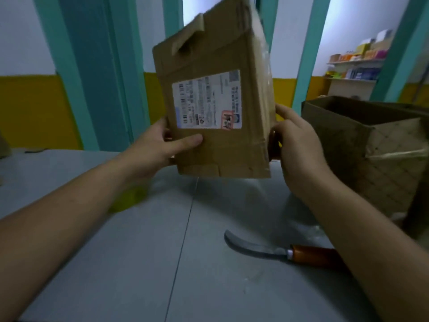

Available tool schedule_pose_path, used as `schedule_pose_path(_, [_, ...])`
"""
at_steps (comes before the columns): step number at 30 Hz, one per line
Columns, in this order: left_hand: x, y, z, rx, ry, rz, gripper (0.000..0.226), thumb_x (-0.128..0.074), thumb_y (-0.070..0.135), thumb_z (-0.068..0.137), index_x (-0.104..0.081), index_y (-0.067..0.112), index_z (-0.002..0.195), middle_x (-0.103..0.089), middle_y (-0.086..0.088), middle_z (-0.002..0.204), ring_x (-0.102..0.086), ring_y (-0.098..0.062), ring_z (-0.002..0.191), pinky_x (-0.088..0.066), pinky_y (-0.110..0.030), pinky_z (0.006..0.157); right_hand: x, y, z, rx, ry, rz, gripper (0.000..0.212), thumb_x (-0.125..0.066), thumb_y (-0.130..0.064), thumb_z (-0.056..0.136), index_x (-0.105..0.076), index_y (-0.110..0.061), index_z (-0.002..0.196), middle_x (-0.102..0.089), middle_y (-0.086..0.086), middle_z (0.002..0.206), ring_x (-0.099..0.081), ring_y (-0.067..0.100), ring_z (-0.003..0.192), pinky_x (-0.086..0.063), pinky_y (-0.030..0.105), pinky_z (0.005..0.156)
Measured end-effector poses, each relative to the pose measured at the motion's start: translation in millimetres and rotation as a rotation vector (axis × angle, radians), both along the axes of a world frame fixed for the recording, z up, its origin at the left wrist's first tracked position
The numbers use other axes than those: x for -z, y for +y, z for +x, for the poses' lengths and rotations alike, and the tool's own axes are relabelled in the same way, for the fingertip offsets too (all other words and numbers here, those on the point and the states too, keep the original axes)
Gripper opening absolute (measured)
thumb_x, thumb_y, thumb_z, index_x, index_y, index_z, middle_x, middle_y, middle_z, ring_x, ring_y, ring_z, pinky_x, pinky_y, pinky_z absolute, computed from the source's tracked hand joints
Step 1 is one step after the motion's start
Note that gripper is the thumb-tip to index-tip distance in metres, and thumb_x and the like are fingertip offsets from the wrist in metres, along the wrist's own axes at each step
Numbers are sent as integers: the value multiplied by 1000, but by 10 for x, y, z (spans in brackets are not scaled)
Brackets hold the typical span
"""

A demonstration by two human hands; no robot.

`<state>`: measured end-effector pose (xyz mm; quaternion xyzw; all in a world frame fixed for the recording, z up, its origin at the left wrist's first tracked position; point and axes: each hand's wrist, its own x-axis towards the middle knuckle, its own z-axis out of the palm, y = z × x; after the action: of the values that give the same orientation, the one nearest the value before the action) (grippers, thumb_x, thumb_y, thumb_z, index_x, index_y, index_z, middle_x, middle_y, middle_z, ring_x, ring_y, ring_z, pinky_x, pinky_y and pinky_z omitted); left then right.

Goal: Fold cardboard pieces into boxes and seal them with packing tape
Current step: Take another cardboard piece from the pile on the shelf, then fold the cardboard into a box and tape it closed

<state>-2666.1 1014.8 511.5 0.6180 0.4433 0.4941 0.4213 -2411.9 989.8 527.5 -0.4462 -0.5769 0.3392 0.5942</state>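
A brown cardboard box (213, 54) with a white shipping label (206, 103) is held up above the grey table (139, 252), tilted slightly. My left hand (160, 142) grips its lower left edge, thumb across the front face. At the lower right edge my right hand (299, 145) holds it, fingers wrapped behind. Clear tape shines along the box's right side. Flaps at the top look partly folded.
A curved knife (274, 251) with an orange-brown handle lies on the table at the near right, partly under my right forearm. An open cardboard box (362, 145) stands at the right. Shelves with goods (357, 66) sit beyond a teal doorway.
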Motion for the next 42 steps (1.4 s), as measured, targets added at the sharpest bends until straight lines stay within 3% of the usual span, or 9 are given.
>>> schedule_pose_path(3, [-19, -1, -33, 44, -15, -93, 117, -101, 63, 36, -56, 39, 141, -71, 17, 130, -69, -7, 118, -55, -45, 100, 45, 40, 45, 31, -24, -46, 38, -40, -20, 110, -54, -28, 144, -70, 2, 114, -72, 16, 96, -62, 36, 76])
schedule_pose_path(7, [-41, 10, -60, 40, 40, -167, 109, -100, 56, 55, -46, 41, 150, -68, 16, 136, -61, -14, 130, -48, -55, 111, 100, 71, 80, 69, -87, -113, 36, -41, -13, 109, -60, -25, 137, -74, 1, 109, -74, 18, 94, -63, 38, 79])
schedule_pose_path(11, [-92, -70, -42, 65, 24, -184, 97, -90, 41, 64, -44, 37, 149, -70, 14, 134, -66, -13, 125, -57, -52, 100, 109, 10, 110, 73, 65, -191, 38, -39, -20, 110, -75, -24, 97, -79, -2, 86, -77, 15, 81, -63, 36, 76])
schedule_pose_path(17, [-134, -132, -122, 71, -7, -101, 103, -91, 35, 66, -36, 27, 153, -77, 11, 118, -75, -15, 111, -63, -47, 88, 84, -71, 150, 0, 267, -299, 38, -38, -24, 103, -55, -19, 69, -63, 1, 72, -67, 21, 75, -58, 36, 75])
schedule_pose_path(22, [-133, -180, -182, 153, 66, -2, 96, -88, 10, 67, -45, 35, 149, -75, 9, 126, -72, -14, 116, -63, -39, 90, 27, -57, 141, -62, 360, -261, 39, -41, -46, 104, -65, -16, 104, -72, 5, 100, -69, 19, 93, -52, 43, 97])
schedule_pose_path(24, [-103, -181, -218, 201, 128, 32, 102, -96, 7, 65, -47, 35, 150, -71, 8, 134, -69, -16, 123, -61, -40, 95, -33, -83, 160, -115, 302, -170, 69, -39, -70, 98, -51, -22, 147, -63, 8, 138, -62, 24, 123, -43, 53, 110])
schedule_pose_path(29, [-71, -125, -254, 257, 281, 91, 110, -101, 35, 55, -44, 45, 149, -65, 24, 139, -60, -3, 131, -47, -40, 114, -63, -150, 107, -180, 30, -48, 136, -64, -100, 33, -41, -40, 153, -48, -5, 156, -47, 21, 142, -43, 54, 108])
schedule_pose_path(36, [-35, -50, -263, 298, 270, 131, 115, -96, 69, 48, -43, 45, 148, -63, 23, 141, -60, -4, 132, -52, -28, 106, 67, 27, 119, -85, -59, -5, 110, -66, -84, 63, -35, -35, 156, -59, -15, 134, -57, 9, 122, -45, 50, 110])
schedule_pose_path(42, [-31, -63, -278, 291, 212, 147, 111, -102, 53, 47, -48, 40, 143, -69, 19, 134, -65, -6, 127, -56, -20, 95, 160, 60, 155, -109, -218, -45, 107, -87, -68, 59, -41, -36, 150, -67, -6, 132, -62, 17, 125, -54, 38, 96])
